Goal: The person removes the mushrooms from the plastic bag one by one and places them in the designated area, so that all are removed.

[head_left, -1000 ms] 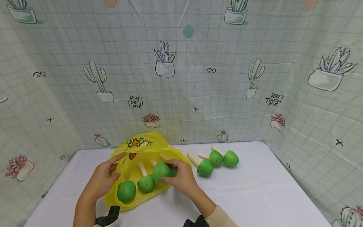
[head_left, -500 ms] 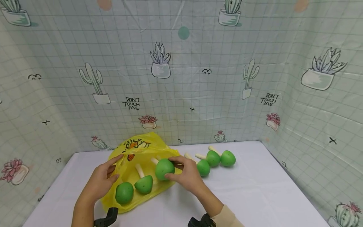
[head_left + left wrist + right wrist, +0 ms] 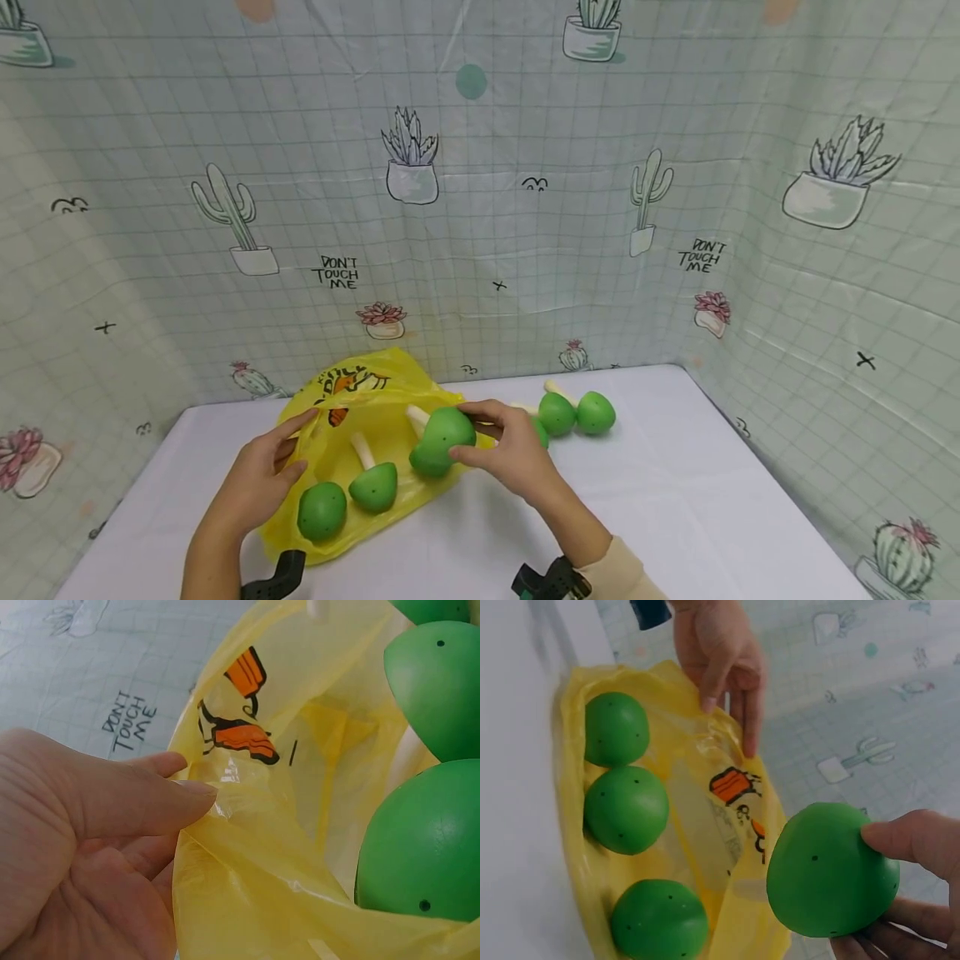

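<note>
A yellow plastic bag (image 3: 401, 500) lies open-mouthed on the table. My left hand (image 3: 258, 479) holds its left rim, the thumb (image 3: 161, 795) inside the plastic and fingers behind. Between thumb and fingers of my right hand (image 3: 513, 446) is a toy mushroom (image 3: 454, 427) with a rounded green cap, black dots and a pale stem; it is raised at the bag's right side. Three similar mushrooms rest in the bag: one at the left (image 3: 322, 511), a middle mushroom (image 3: 373, 487), and a right-hand mushroom (image 3: 427, 462) partly covered by the held one in the head view.
Beyond my right hand, more green mushrooms (image 3: 596, 413) lie on the white tabletop (image 3: 637, 517), one of them mostly hidden by the hand. A patterned cloth (image 3: 480, 208) printed with cacti hangs behind and at both sides of the table.
My right hand has moved up and right with its mushroom, uncovering the cap of the mushroom beneath it. The left hand keeps its hold on the bag's rim. The head view has shifted slightly.
</note>
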A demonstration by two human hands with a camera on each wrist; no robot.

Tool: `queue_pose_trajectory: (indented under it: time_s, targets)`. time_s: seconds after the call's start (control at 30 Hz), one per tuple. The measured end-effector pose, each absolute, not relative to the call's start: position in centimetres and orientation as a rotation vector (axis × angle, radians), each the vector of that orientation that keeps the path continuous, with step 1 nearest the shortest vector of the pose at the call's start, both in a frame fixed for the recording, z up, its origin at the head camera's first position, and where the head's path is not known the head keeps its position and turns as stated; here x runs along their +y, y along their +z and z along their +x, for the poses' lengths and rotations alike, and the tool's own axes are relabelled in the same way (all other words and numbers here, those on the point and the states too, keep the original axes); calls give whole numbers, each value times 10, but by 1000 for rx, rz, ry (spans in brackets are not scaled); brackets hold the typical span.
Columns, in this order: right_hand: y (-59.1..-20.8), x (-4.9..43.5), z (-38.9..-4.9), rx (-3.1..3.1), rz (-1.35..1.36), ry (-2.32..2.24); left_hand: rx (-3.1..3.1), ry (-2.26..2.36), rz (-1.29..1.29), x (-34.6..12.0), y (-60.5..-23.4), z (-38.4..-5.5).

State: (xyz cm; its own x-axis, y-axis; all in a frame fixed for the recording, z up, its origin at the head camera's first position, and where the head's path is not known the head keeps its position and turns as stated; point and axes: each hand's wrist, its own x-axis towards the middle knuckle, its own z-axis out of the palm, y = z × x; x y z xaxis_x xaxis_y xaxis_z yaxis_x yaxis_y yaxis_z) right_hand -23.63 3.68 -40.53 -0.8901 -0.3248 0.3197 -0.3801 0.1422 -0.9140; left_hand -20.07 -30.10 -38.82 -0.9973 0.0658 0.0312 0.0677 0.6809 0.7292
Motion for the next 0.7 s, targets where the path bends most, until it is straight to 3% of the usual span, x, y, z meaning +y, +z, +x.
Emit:
queue_pose_trajectory:
  time_s: [0.7]
  targets:
    - [-386,82,-237,-2298,618,2083,-2858,-1230,-131,-302,-389,-199]
